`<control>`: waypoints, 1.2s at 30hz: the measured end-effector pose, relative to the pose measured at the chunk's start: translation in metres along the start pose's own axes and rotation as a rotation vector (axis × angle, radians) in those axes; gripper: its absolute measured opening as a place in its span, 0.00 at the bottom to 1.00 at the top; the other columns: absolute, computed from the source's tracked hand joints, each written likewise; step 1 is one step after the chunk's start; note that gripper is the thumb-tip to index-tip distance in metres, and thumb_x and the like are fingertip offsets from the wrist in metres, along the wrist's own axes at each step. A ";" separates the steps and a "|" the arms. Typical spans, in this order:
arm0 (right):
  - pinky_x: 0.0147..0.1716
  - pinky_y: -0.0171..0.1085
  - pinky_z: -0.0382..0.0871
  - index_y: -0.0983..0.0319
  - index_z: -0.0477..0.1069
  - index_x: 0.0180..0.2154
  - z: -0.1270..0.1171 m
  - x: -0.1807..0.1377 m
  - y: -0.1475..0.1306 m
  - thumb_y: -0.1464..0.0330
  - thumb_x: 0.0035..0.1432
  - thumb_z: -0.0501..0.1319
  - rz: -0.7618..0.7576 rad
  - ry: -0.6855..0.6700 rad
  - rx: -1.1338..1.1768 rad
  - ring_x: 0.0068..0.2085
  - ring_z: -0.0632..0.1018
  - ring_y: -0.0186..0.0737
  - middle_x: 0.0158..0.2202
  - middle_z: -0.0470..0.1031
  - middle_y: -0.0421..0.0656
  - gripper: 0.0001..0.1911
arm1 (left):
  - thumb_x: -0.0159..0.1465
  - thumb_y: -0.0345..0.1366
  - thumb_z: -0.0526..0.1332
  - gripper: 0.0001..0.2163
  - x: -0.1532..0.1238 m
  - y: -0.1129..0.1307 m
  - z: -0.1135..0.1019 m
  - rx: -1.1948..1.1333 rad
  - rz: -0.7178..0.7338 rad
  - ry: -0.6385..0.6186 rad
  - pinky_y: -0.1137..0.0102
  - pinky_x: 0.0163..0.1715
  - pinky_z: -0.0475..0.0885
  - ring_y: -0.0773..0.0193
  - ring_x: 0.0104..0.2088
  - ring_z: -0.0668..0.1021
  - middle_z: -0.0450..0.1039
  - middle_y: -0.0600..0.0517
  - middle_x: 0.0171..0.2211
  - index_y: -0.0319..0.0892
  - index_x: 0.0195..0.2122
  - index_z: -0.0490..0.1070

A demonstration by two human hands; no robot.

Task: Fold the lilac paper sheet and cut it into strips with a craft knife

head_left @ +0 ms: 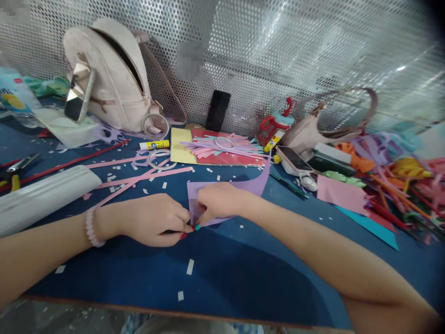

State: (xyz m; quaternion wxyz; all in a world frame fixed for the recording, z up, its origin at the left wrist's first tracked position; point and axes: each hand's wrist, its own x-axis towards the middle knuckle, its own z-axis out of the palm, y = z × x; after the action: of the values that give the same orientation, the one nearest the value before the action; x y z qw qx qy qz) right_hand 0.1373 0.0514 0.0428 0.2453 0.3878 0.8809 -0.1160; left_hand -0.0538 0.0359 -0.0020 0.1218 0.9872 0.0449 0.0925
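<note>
A purple sheet of paper [255, 186] lies on the blue table, its far right corner curling up. My left hand [156, 220], with a beaded bracelet at the wrist, is closed in a pinch at the sheet's near left corner. Over the sheet, my right hand [222, 200] is closed too, its fingertips meeting the left ones at that same corner. The fingers partly hide the corner and the sheet's middle. Pink paper strips [146, 177] run across the table beyond my left hand.
Behind stand a pale backpack [111, 88], a glue stick [155, 144], a pile of thin paper strips [225, 147] and a propped phone [218, 111]. A white roll [48, 197] is at left. Coloured paper scraps [342, 192] and a handbag [309, 130] crowd the right.
</note>
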 end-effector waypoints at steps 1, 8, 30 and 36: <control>0.25 0.35 0.54 0.61 0.78 0.34 0.000 0.000 0.000 0.49 0.52 0.63 0.008 -0.013 -0.011 0.32 0.74 0.42 0.32 0.77 0.44 0.21 | 0.65 0.28 0.52 0.12 0.000 0.000 0.000 -0.001 -0.004 -0.002 0.68 0.30 0.67 0.61 0.31 0.76 0.75 0.48 0.32 0.39 0.43 0.75; 0.24 0.34 0.55 0.61 0.76 0.33 0.002 -0.012 0.015 0.47 0.52 0.63 0.100 -0.094 -0.054 0.33 0.75 0.42 0.32 0.77 0.44 0.23 | 0.66 0.29 0.52 0.12 0.001 0.001 -0.001 -0.007 -0.018 -0.002 0.69 0.27 0.65 0.63 0.28 0.75 0.73 0.50 0.30 0.42 0.41 0.75; 0.32 0.37 0.60 0.63 0.72 0.32 0.067 -0.063 0.012 0.75 0.62 0.54 -0.163 0.478 0.059 0.31 0.70 0.38 0.30 0.73 0.43 0.10 | 0.66 0.33 0.58 0.08 0.012 0.017 0.024 0.125 -0.234 0.184 0.68 0.36 0.68 0.61 0.40 0.76 0.74 0.50 0.42 0.42 0.46 0.70; 0.31 0.40 0.62 0.67 0.74 0.34 0.107 -0.081 -0.001 0.78 0.64 0.49 -0.193 0.776 -0.190 0.34 0.72 0.42 0.32 0.75 0.48 0.15 | 0.67 0.24 0.52 0.10 0.017 0.036 0.024 0.443 -0.051 0.105 0.66 0.25 0.60 0.60 0.31 0.72 0.74 0.48 0.34 0.37 0.37 0.72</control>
State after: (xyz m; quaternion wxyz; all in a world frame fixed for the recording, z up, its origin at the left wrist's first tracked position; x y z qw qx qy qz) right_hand 0.2195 -0.0423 -0.0065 -0.0823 0.2941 0.9471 0.0983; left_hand -0.0304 -0.0023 -0.0136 -0.0981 0.9822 0.0952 0.1285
